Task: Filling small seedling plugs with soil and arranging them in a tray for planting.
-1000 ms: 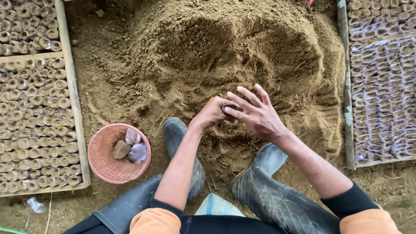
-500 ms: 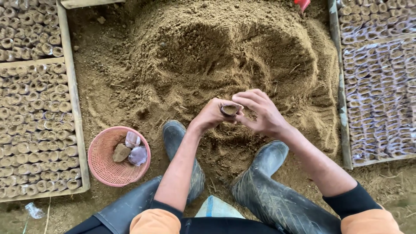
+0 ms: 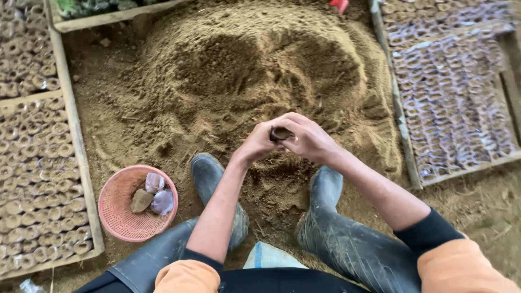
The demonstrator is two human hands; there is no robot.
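Sitting low over the soil heap (image 3: 255, 70), we have both hands meeting at the centre of the frame, just above our rubber boots (image 3: 325, 190), so the work stays close to the loose earth. Our left hand (image 3: 259, 145) closes around a small dark planting bag (image 3: 281, 133), steadying it upright from the side, its fingers curled tight against the wall of the bag. Our right hand (image 3: 309, 138) comes in from the other side, fingers bent together over the bag's mouth and touching its rim; we cannot tell whether they pinch soil or only press it. The bag sits between the two hands, held just over the near slope of the heap.

At the lower left, near our left boot, a pink woven basket (image 3: 135, 203) holds a few pale crumpled bags, within easy reach. Wooden-framed beds of filled bags (image 3: 32, 163) run down the left edge, and another bed of rows (image 3: 450, 97) fills the upper right.
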